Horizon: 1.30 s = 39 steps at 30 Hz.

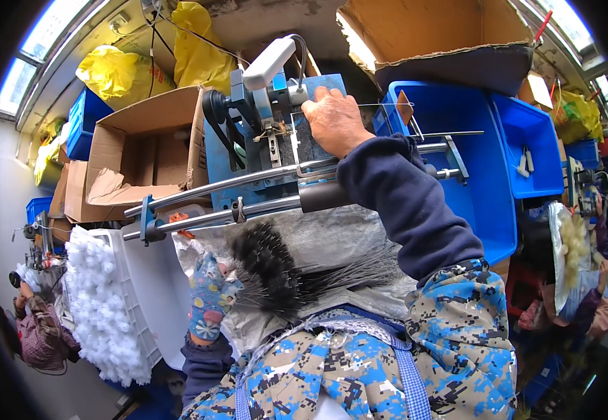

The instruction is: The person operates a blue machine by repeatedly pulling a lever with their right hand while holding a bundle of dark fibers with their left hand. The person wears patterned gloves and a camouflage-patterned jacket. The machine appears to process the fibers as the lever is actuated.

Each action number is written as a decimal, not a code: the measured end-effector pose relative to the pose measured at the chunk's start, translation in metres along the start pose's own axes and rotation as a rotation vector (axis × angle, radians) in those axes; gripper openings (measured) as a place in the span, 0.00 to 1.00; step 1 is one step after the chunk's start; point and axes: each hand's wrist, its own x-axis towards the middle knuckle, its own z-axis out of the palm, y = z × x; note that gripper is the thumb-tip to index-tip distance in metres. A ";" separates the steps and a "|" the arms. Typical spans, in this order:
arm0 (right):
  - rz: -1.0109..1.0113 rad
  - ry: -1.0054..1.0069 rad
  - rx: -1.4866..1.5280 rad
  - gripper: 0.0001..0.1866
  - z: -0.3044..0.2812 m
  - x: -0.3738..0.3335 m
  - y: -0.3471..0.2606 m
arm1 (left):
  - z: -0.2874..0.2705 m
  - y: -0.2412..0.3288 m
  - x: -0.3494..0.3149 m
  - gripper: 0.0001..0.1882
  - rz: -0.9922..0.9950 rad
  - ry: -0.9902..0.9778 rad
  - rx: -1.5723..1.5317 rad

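My right hand (335, 122), bare, rests over the blue machine (248, 140), fingers bent down beside a metal cylinder (298, 94). Its fingertips and whatever they grip are hidden. A thin wire (384, 105) runs out to the right from behind this hand. Lower down, my left hand (211, 297) wears a floral fabric glove with bare fingertips. Its fingers look curled, and I cannot make out what is in them. Right beside it lies a bundle of black-bristled wire brushes (269, 269), their thin stems (360, 269) fanned across a grey sheet (335, 231) over my lap.
Two steel rails (262, 207) cross in front of the machine. White fluffy brush heads (94, 301) fill a white crate (132, 294) at left. Cardboard boxes (104, 150) and blue bins (482, 210) flank the machine. Other people work at far left (41, 332) and far right (591, 301).
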 end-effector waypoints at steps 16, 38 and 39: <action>-0.006 -0.023 0.050 0.09 0.002 -0.001 -0.002 | -0.016 0.039 -0.003 0.07 -0.236 0.405 -0.789; 0.117 -0.086 0.129 0.28 -0.014 -0.043 -0.008 | -0.022 0.035 0.010 0.06 0.108 0.276 -1.080; 0.110 -0.063 0.132 0.29 -0.011 -0.040 -0.013 | -0.024 0.033 0.009 0.06 0.098 0.273 -1.072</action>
